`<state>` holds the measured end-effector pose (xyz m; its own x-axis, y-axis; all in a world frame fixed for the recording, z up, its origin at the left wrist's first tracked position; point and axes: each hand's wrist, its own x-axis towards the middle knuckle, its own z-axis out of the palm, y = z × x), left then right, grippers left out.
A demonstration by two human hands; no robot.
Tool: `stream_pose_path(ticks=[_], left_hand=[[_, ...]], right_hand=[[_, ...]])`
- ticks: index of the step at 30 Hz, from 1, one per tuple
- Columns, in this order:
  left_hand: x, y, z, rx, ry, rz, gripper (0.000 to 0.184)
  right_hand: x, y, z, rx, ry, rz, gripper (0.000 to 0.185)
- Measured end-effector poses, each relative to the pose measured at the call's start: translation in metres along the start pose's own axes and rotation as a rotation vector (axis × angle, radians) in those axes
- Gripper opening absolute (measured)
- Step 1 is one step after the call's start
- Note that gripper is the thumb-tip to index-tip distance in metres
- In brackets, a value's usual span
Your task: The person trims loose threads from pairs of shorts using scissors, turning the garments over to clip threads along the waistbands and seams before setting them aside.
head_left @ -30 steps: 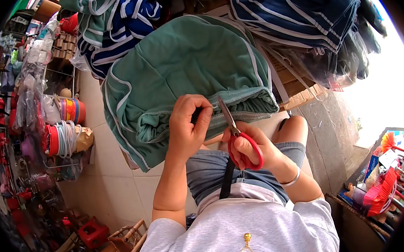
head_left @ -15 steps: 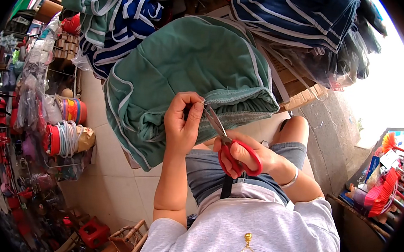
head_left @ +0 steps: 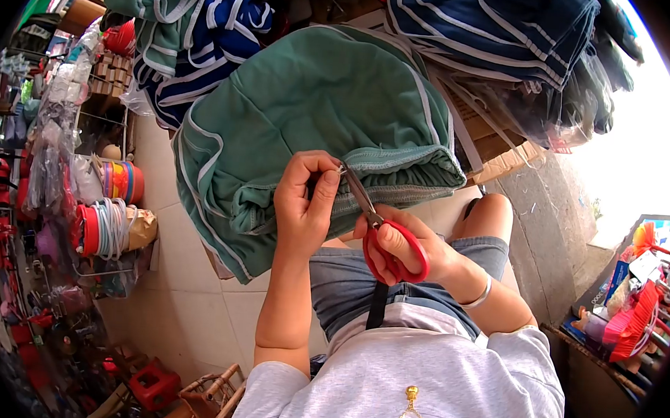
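Observation:
A green garment (head_left: 304,90) with white piping and a gathered elastic waistband (head_left: 400,161) is spread out in front of me. My left hand (head_left: 304,199) is closed at the waistband's left end, thumb and forefinger pinching a tiny pale bit that looks like thread. Red-handled scissors (head_left: 396,250) are in my right hand (head_left: 418,246), with fingers and thumb through the loops. Their blades point up and left, almost together, and the tips meet the pale bit beside my left fingertips. What lies inside the left pinch is mostly hidden.
Striped navy garments (head_left: 495,26) are piled at the upper right, green and blue ones (head_left: 199,36) at the upper left. Shelves of packaged goods (head_left: 50,173) line the left side. A box of colourful items (head_left: 632,300) stands at the right. Below is a tiled floor (head_left: 188,307).
The scissors have closed: their blades and handles are nearer together, and the tips sit at the pale bit. My left hand keeps its pinch, almost unmoved.

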<state>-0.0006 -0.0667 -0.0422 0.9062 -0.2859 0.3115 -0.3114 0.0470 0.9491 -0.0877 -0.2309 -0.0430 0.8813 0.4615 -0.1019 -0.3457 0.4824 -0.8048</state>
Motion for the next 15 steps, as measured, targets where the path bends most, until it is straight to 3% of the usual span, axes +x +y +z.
stream_pose_path(ticks=[6, 8, 12, 15], left_hand=[[0.0, 0.001, 0.0, -0.017, 0.004, -0.008, 0.004], [0.001, 0.002, 0.001, -0.008, 0.004, 0.01, 0.004], [-0.005, 0.028, 0.017, 0.381, 0.048, 0.228, 0.005], [-0.014, 0.058, 0.057, 0.4, -0.311, 0.538, 0.013]], right_hand=[[-0.005, 0.003, -0.003, -0.004, 0.009, -0.054, 0.055], [-0.009, 0.004, -0.007, 0.009, -0.09, -0.106, 0.054], [-0.024, 0.015, -0.019, 0.028, -0.233, 0.002, 0.044], [-0.039, 0.044, -0.022, 0.017, -0.174, 0.085, 0.047]])
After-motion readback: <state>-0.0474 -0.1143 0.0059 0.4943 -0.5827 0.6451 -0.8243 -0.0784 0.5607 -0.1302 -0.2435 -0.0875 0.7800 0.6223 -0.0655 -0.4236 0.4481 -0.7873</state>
